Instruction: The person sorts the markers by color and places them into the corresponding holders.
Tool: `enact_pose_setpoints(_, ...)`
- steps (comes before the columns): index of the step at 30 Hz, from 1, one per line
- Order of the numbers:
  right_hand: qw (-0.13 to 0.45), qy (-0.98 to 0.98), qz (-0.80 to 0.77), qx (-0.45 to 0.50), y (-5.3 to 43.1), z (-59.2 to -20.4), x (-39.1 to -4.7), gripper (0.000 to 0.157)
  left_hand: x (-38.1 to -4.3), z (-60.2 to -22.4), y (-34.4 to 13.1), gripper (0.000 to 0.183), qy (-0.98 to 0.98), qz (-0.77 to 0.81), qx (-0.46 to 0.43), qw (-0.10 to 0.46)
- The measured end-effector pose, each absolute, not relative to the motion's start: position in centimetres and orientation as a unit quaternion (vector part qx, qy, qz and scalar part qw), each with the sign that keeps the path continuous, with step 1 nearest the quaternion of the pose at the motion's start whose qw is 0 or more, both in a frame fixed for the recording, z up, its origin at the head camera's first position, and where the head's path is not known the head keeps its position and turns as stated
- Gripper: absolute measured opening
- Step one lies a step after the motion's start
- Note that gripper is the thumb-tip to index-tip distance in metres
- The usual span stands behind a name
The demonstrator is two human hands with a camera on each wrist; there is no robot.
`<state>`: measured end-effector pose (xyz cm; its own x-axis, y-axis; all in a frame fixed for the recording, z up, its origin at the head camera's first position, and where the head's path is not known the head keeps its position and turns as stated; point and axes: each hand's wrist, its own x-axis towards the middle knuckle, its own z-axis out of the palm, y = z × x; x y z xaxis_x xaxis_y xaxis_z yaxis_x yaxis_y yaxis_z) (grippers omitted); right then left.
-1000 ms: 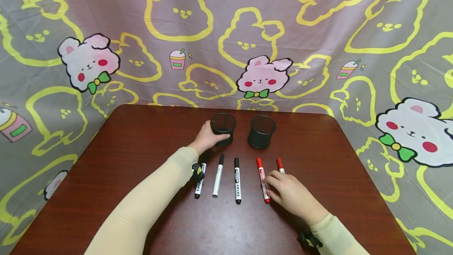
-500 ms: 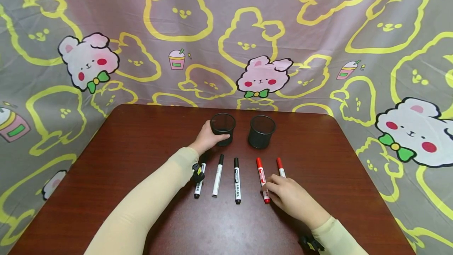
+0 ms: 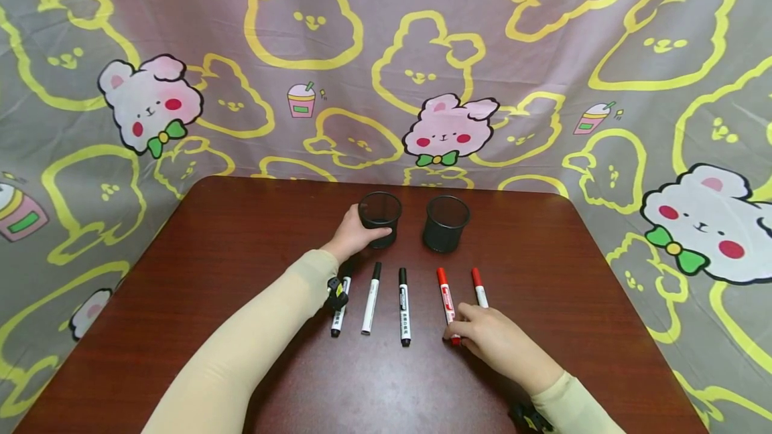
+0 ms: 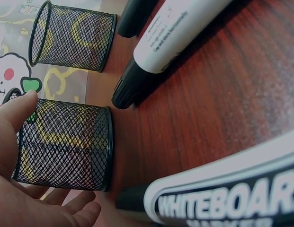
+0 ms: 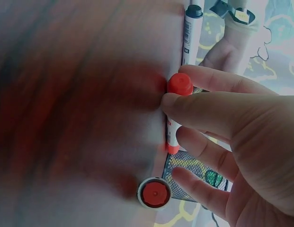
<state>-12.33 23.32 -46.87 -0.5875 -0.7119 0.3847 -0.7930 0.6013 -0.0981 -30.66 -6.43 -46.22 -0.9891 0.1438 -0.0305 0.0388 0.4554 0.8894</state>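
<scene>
My left hand (image 3: 352,236) holds the left black mesh pen cup (image 3: 386,236), its thumb across the near side and the fingers around the far-left side. At the near end of a red whiteboard marker (image 3: 445,290), my right hand (image 3: 497,343) pinches with thumb and forefinger. In the right wrist view the red tip (image 5: 180,83) shows between them, the marker lying on the table. A second red marker (image 3: 479,286) lies beyond that hand, partly hidden behind it. Three black markers lie to the left: one (image 3: 405,307), another (image 3: 371,300), and the third (image 3: 340,313) partly under the left wrist.
Another black mesh pen cup (image 3: 445,230) stands upright to the right of the held one. The brown wooden table (image 3: 253,220) ends at a cartoon-printed cloth (image 3: 362,65) at the back and sides. Both wrists wear small black cameras.
My right hand has slid a little toward the near end of the left red marker, its fingertips closing on that end. The left hand and the cups have stayed put.
</scene>
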Motion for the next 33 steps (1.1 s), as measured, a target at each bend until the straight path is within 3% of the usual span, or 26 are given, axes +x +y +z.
enact_pose_setpoints(17,0.151,-0.890,0.116,0.414,23.36,-46.88,-12.11,0.035,-30.69,-46.34,-6.49,0.093,0.860,0.505,0.047,0.046)
enact_pose_setpoints(25,0.179,-0.879,0.112,0.428,23.05,-46.84,-12.22,0.024,-30.61,-46.27,-6.46,0.093,0.864,0.499,0.040,0.046)
enact_pose_setpoints(33,0.199,-0.874,0.127,0.424,22.83,-46.38,-12.30,0.027,-30.45,-45.92,-6.50,0.093,0.864,0.499,0.038,0.051)
